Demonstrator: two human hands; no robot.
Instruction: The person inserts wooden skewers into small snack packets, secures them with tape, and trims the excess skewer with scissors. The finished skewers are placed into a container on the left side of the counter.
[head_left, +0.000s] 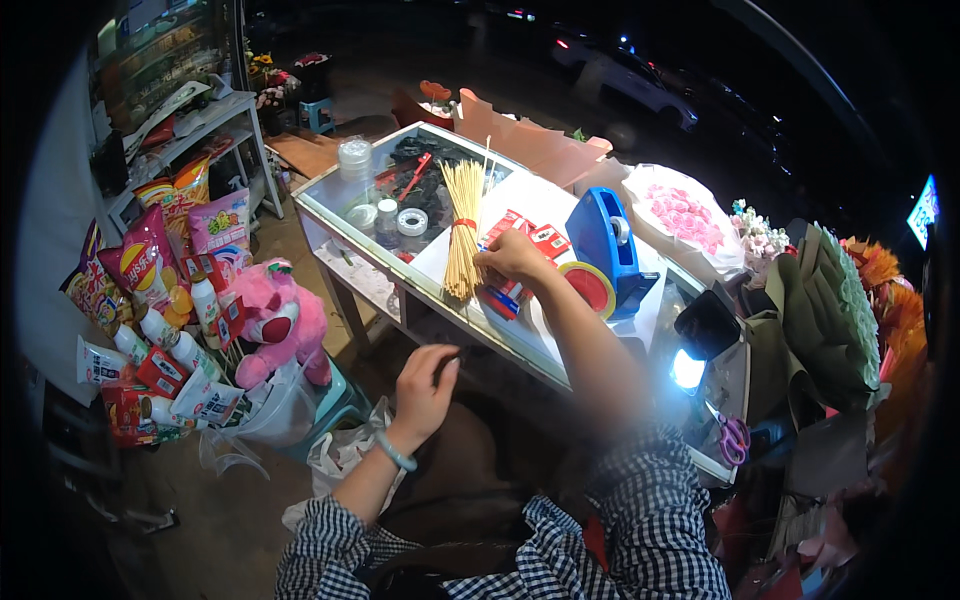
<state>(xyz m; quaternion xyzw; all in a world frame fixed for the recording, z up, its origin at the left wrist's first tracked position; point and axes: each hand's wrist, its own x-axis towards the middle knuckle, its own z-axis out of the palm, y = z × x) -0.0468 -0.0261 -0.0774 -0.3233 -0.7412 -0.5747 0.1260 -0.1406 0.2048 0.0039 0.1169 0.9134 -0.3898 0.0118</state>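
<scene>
A bundle of thin wooden sticks [462,230], tied round the middle with a red band, lies on the glass-topped counter [335,195]. My right hand [518,258] is closed at the bundle's right edge, its fingertips against the sticks; the exact grip is partly hidden. Red-and-white packets [548,240] lie beside and under that hand. A blue tape dispenser [608,250] and a yellow tape roll with a red core [588,290] stand to its right. In front of the counter, my left hand [425,392] hangs with loosely curved fingers, thumb apart, nothing visible in it.
A lit lamp [690,368] and purple-handled scissors [734,440] are at the counter's right end. Wrapped bouquets, one of pink flowers [685,218], line the far and right sides. At left stands a snack bouquet [160,330] with a pink plush toy [285,325].
</scene>
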